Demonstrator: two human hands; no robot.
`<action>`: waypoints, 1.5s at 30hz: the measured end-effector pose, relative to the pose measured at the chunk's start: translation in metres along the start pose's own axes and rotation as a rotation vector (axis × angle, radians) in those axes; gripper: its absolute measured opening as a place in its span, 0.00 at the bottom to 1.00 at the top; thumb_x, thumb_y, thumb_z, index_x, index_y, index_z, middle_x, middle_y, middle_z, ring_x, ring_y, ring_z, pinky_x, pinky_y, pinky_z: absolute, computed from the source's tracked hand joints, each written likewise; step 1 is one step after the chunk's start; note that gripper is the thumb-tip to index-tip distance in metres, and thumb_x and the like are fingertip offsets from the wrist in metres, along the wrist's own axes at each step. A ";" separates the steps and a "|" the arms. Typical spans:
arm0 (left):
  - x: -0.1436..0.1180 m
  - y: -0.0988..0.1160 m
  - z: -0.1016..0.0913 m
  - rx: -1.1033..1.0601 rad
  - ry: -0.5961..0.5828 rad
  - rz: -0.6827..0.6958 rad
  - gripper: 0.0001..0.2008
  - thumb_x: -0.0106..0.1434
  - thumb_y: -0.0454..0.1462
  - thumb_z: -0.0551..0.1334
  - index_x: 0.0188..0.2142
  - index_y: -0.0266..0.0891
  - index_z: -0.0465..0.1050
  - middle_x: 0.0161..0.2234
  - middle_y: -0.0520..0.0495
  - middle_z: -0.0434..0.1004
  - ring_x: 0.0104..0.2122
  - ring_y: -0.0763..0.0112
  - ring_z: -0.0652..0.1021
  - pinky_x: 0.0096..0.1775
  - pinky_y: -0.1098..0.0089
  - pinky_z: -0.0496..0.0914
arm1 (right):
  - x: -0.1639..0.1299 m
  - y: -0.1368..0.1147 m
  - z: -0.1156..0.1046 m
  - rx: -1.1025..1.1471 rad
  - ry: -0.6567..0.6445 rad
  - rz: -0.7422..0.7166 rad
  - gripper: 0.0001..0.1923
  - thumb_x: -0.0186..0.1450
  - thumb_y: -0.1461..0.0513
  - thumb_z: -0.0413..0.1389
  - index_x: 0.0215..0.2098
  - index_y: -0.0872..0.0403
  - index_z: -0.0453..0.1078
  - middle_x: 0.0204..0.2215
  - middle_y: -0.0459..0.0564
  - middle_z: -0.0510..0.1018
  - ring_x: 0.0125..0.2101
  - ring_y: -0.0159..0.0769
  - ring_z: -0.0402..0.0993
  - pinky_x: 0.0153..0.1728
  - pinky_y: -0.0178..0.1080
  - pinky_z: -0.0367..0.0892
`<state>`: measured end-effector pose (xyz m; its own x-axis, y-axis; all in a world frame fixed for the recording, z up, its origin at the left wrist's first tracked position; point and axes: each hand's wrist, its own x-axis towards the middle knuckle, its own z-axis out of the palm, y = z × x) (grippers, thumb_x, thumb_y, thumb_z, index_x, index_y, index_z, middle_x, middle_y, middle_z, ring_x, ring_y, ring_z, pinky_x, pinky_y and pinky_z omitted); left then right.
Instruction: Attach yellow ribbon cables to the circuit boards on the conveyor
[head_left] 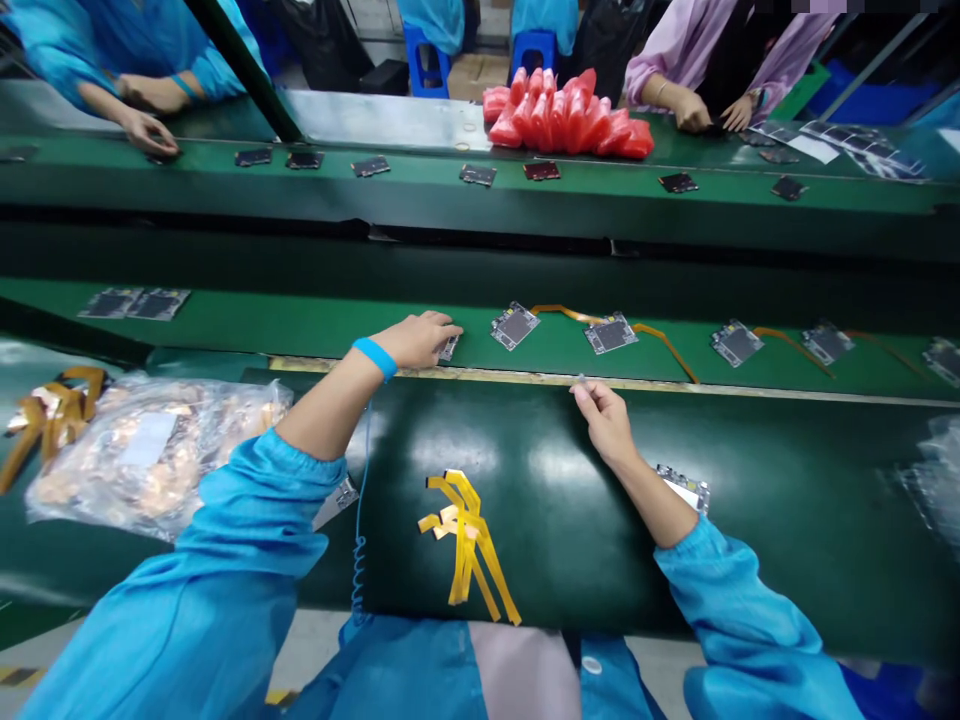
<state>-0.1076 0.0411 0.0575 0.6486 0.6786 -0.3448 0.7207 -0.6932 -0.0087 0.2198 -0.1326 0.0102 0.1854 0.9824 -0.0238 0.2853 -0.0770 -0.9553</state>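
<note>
My left hand (417,340), with a blue band at the wrist, reaches onto the green belt. Its fingers are closed over a small circuit board (448,348), and most of that board is hidden beneath them. My right hand (602,412) is held above the near bench edge, thumb and forefinger pinched on a tiny pale thing that is too small to name. Between my forearms, a loose bunch of yellow flex cables (466,540) lies on the dark green bench. One circuit board (686,488) shows beside my right forearm, and another (336,502) is partly covered by my left sleeve.
Circuit boards (514,326) lie along the belt (300,325), some with orange flex cables (667,345). A clear bag of copper-coloured parts (150,450) rests at left, beside more flex cables (56,420). A coiled blue cord (358,570) hangs near my left arm. Co-workers' hands (154,115) work across the line.
</note>
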 end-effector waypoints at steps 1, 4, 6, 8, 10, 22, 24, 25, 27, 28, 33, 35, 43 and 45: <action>-0.002 -0.002 0.002 0.007 -0.016 0.009 0.35 0.63 0.30 0.59 0.70 0.39 0.62 0.67 0.34 0.66 0.62 0.51 0.70 0.55 0.59 0.69 | -0.001 0.000 0.000 -0.011 -0.013 -0.002 0.26 0.63 0.38 0.56 0.34 0.51 0.71 0.27 0.45 0.71 0.29 0.36 0.63 0.33 0.37 0.63; -0.004 0.000 0.005 0.042 0.006 0.010 0.36 0.62 0.30 0.60 0.71 0.40 0.61 0.63 0.33 0.68 0.59 0.51 0.72 0.53 0.59 0.69 | -0.008 -0.005 0.007 -0.085 -0.121 0.002 0.25 0.65 0.40 0.56 0.31 0.52 0.72 0.24 0.44 0.70 0.26 0.35 0.62 0.29 0.36 0.60; -0.002 0.003 0.004 0.084 0.014 0.002 0.36 0.62 0.32 0.61 0.71 0.39 0.61 0.60 0.33 0.69 0.57 0.50 0.72 0.53 0.58 0.68 | -0.018 -0.013 0.018 -0.153 -0.257 -0.038 0.23 0.68 0.43 0.56 0.31 0.53 0.74 0.23 0.44 0.71 0.25 0.34 0.64 0.28 0.36 0.59; -0.002 0.006 0.002 0.113 0.019 -0.010 0.37 0.61 0.34 0.62 0.70 0.39 0.61 0.58 0.32 0.71 0.55 0.48 0.72 0.53 0.57 0.67 | -0.032 -0.024 0.033 -0.245 -0.423 -0.129 0.19 0.71 0.49 0.56 0.32 0.53 0.76 0.27 0.46 0.76 0.28 0.35 0.70 0.31 0.36 0.61; -0.003 0.010 -0.001 0.110 0.045 -0.029 0.36 0.61 0.36 0.62 0.70 0.37 0.62 0.57 0.32 0.71 0.55 0.47 0.72 0.53 0.55 0.66 | -0.047 -0.038 0.050 -0.373 -0.592 -0.218 0.12 0.73 0.56 0.57 0.36 0.52 0.79 0.33 0.47 0.80 0.33 0.35 0.75 0.36 0.35 0.63; -0.041 0.061 -0.008 -0.032 0.144 0.056 0.34 0.61 0.36 0.63 0.67 0.35 0.64 0.55 0.32 0.70 0.52 0.47 0.73 0.49 0.56 0.68 | -0.075 -0.077 0.133 -0.893 -0.907 -0.438 0.13 0.75 0.56 0.57 0.53 0.55 0.76 0.51 0.57 0.79 0.40 0.43 0.82 0.36 0.38 0.71; -0.046 0.070 -0.004 -0.019 0.149 0.089 0.33 0.61 0.36 0.62 0.66 0.34 0.65 0.53 0.32 0.70 0.51 0.49 0.73 0.47 0.57 0.68 | -0.074 -0.077 0.137 -0.913 -0.910 -0.436 0.12 0.75 0.57 0.56 0.52 0.55 0.75 0.50 0.57 0.80 0.40 0.43 0.82 0.36 0.38 0.71; -0.048 0.075 -0.002 -0.013 0.154 0.104 0.32 0.61 0.36 0.62 0.65 0.34 0.66 0.52 0.32 0.71 0.50 0.49 0.73 0.46 0.57 0.69 | -0.074 -0.076 0.138 -0.903 -0.907 -0.436 0.12 0.76 0.57 0.56 0.52 0.55 0.75 0.50 0.57 0.80 0.40 0.43 0.82 0.36 0.38 0.71; -0.051 0.085 0.002 -0.008 0.164 0.131 0.31 0.61 0.36 0.62 0.64 0.34 0.66 0.52 0.32 0.71 0.49 0.50 0.73 0.45 0.57 0.69 | -0.074 -0.073 0.136 -0.845 -0.897 -0.443 0.11 0.76 0.57 0.56 0.50 0.54 0.75 0.49 0.56 0.81 0.40 0.43 0.82 0.36 0.38 0.71; -0.052 0.090 0.004 -0.010 0.167 0.145 0.31 0.61 0.37 0.62 0.65 0.33 0.66 0.52 0.32 0.71 0.49 0.50 0.73 0.45 0.57 0.69 | -0.074 -0.071 0.133 -0.796 -0.887 -0.450 0.11 0.76 0.56 0.57 0.50 0.54 0.75 0.48 0.54 0.82 0.40 0.42 0.82 0.37 0.38 0.70; -0.051 0.119 0.013 -0.018 0.195 0.229 0.30 0.64 0.38 0.62 0.64 0.31 0.66 0.52 0.32 0.72 0.51 0.48 0.73 0.49 0.55 0.67 | -0.073 -0.056 0.107 -0.423 -0.658 -0.579 0.07 0.75 0.57 0.58 0.43 0.51 0.75 0.39 0.49 0.85 0.38 0.38 0.82 0.39 0.36 0.70; -0.049 0.129 0.017 -0.015 0.203 0.250 0.27 0.67 0.39 0.61 0.63 0.31 0.67 0.50 0.32 0.73 0.50 0.47 0.73 0.48 0.54 0.67 | -0.072 -0.054 0.090 -0.250 -0.496 -0.645 0.08 0.76 0.58 0.57 0.41 0.51 0.74 0.37 0.51 0.85 0.36 0.38 0.82 0.39 0.37 0.72; -0.051 0.134 0.022 -0.024 0.256 0.283 0.30 0.65 0.46 0.64 0.63 0.34 0.69 0.52 0.32 0.72 0.51 0.46 0.72 0.48 0.53 0.64 | -0.046 -0.068 0.003 -0.035 -0.261 -0.214 0.13 0.69 0.51 0.63 0.35 0.51 0.75 0.28 0.47 0.80 0.25 0.33 0.72 0.28 0.35 0.68; -0.051 0.132 0.021 -0.029 0.249 0.328 0.28 0.65 0.45 0.64 0.62 0.37 0.70 0.54 0.33 0.71 0.51 0.48 0.72 0.48 0.54 0.64 | -0.035 -0.062 -0.005 -0.013 -0.306 -0.101 0.16 0.68 0.48 0.63 0.34 0.52 0.76 0.28 0.47 0.80 0.26 0.34 0.72 0.28 0.35 0.67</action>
<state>-0.0505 -0.0904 0.0543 0.8819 0.4632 -0.0875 0.4702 -0.8778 0.0919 0.2007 -0.1632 0.0716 -0.1352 0.9907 -0.0183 0.3005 0.0234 -0.9535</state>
